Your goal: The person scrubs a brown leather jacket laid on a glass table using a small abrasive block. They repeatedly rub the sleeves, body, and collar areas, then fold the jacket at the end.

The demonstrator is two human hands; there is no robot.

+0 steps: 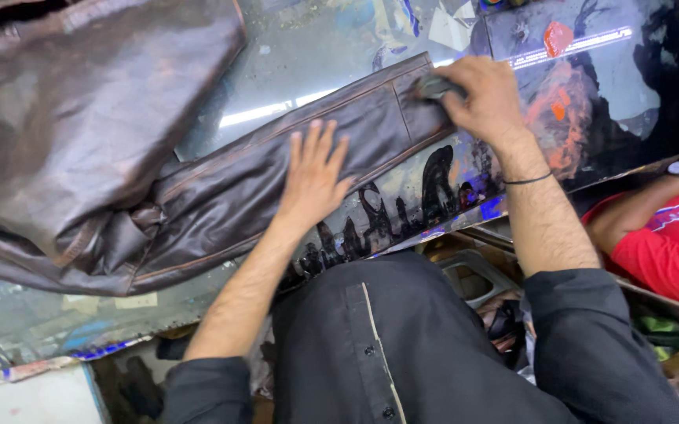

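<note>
We press our left hand [313, 177] flat, fingers spread wide, on the sleeve [276, 184] of a dark brown leather jacket [80, 118]. It holds nothing; it just pins the sleeve down. Our right hand [485, 98] is closed around a small dark pad [433, 86] and pushes it on the cuff end of the sleeve, just past the flat hand. The sleeve lies across a glass table [308, 55] stained with paint. If our flat hand slips, we think the sleeve could slide or wrinkle under the pad. If the pad runs off the cuff, it may pick up table stains and smear them on the leather.
</note>
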